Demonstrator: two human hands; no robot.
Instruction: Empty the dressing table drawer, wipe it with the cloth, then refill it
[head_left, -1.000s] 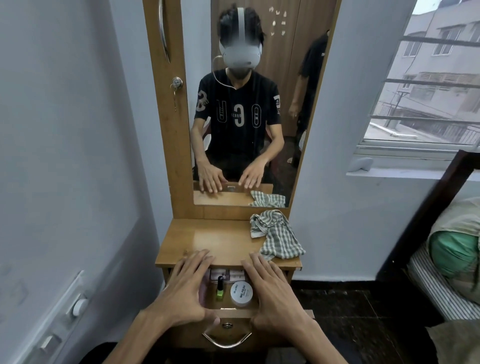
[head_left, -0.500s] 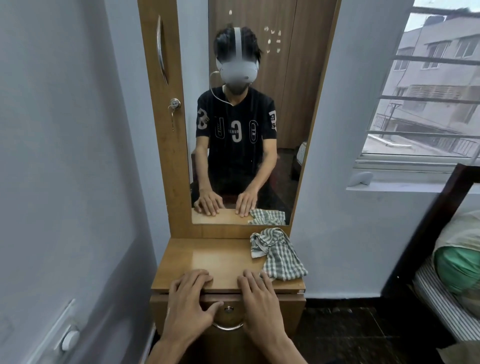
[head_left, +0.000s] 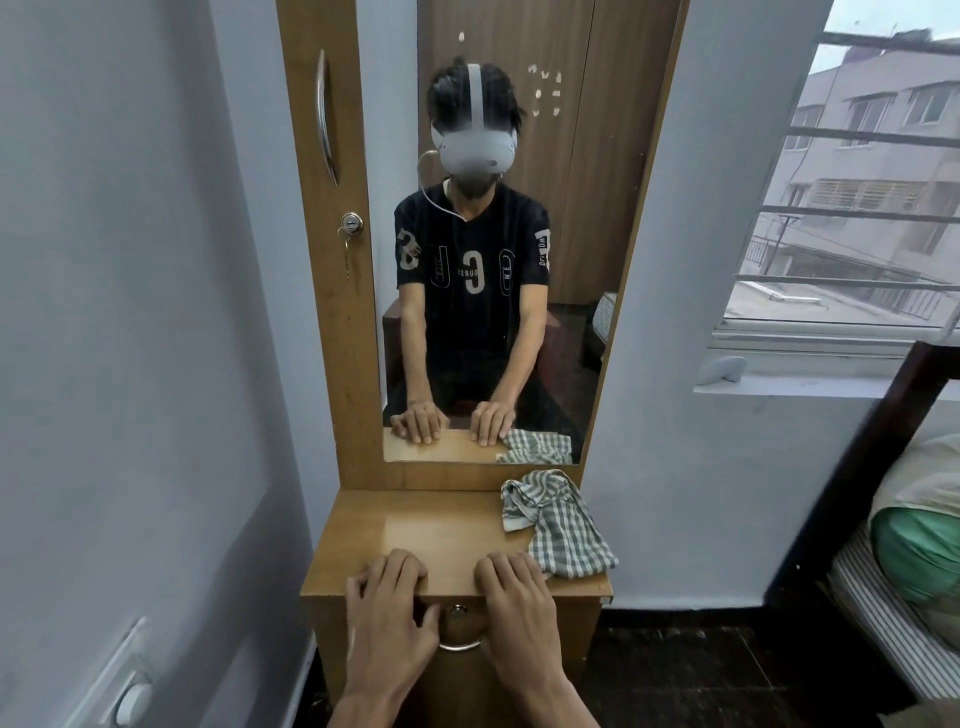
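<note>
The wooden dressing table (head_left: 363, 540) stands against the wall under a tall mirror. Its drawer (head_left: 457, 621) is pushed fully in, with a metal pull handle and a small lock showing between my hands. My left hand (head_left: 387, 618) presses flat on the drawer front, fingertips curled over the table's front edge. My right hand (head_left: 514, 613) lies the same way on the drawer's right side. A green-and-white checked cloth (head_left: 558, 525) lies crumpled on the table top at the right, just beyond my right fingertips. The drawer's contents are hidden.
The mirror (head_left: 498, 234) reflects me and the room behind. A narrow cabinet door with a handle and key (head_left: 350, 226) stands left of it. A window (head_left: 852, 208) is on the right wall, a bed (head_left: 909, 561) at the far right, a wall switch (head_left: 130, 696) low left.
One second ago the drawer stood open with a bottle and a jar inside. Both hands pushed it in, and it is now fully shut with my hands still on its front.
</note>
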